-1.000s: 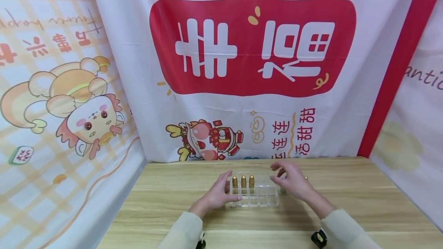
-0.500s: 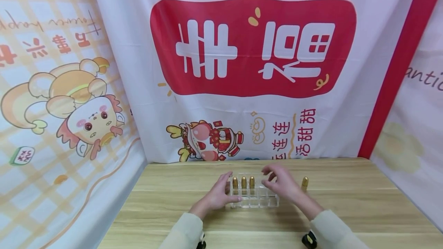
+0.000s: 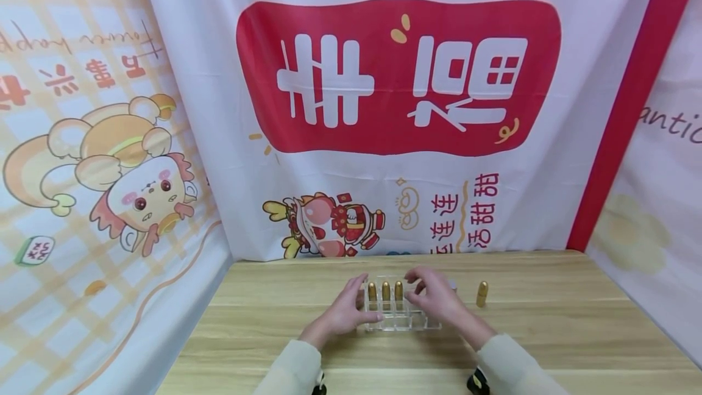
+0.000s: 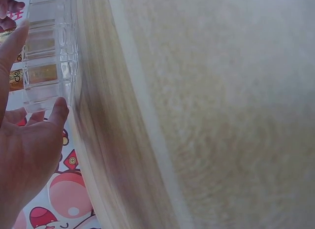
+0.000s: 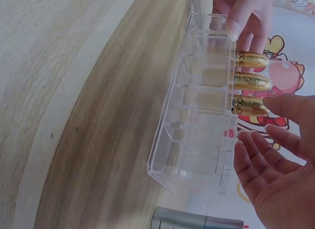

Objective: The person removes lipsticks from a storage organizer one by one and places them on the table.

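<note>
A clear acrylic organizer (image 3: 403,323) with several compartments sits on the table. Three gold bullet-shaped tubes with dark lettering stand side by side in its left part; the rightmost gold tube (image 5: 248,106) is closest to my right hand. My left hand (image 3: 344,308) grips the organizer's left end, thumb along the front and fingers round the side. Over the organizer's right half is my right hand (image 3: 436,297), its fingers loosely bent and spread. In the right wrist view its thumb tip overlaps the top of that rightmost tube, while the other fingers stay apart from it.
Another gold tube (image 3: 482,294) stands on the table to the right. A grey cylindrical tube (image 5: 197,220) is beside the organizer's right end, mostly behind my right hand in the head view. A printed cloth (image 3: 521,200) hangs behind the wooden table (image 3: 548,322).
My right hand has moved left, from the organizer's right end to near the rightmost gold tube inside, uncovering the gold tube standing on the table. My left hand has kept its hold.
</note>
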The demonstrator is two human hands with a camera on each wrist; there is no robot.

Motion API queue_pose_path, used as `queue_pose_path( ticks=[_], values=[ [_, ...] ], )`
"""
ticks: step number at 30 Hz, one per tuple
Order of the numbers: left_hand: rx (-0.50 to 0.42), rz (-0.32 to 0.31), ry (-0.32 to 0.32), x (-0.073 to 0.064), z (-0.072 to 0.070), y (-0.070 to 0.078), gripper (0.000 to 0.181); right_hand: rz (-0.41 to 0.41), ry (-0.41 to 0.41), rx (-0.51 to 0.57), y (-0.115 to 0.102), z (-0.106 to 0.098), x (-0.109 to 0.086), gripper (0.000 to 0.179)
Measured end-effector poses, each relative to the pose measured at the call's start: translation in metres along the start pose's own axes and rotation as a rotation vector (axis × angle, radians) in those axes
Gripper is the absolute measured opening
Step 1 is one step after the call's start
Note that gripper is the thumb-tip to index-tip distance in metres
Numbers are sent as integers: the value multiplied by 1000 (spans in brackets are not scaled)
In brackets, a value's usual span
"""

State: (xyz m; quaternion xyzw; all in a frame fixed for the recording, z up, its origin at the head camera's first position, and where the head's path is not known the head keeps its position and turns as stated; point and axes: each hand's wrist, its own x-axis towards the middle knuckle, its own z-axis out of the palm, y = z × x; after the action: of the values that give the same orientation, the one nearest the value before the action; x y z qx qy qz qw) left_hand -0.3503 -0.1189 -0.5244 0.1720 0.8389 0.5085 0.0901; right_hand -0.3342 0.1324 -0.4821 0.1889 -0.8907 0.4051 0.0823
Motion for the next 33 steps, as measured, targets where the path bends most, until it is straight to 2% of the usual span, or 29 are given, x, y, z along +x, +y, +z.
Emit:
queue_pose_path(
  ticks=[15, 33],
  values=[
    [-8, -1, -5, -1, 0, 1, 108, -12, -17, 6, -4, 15, 7, 27],
    [-14, -17, -4, -2, 0, 4, 107, 36, -23, -16, -3, 21, 12, 19]
  ],
)
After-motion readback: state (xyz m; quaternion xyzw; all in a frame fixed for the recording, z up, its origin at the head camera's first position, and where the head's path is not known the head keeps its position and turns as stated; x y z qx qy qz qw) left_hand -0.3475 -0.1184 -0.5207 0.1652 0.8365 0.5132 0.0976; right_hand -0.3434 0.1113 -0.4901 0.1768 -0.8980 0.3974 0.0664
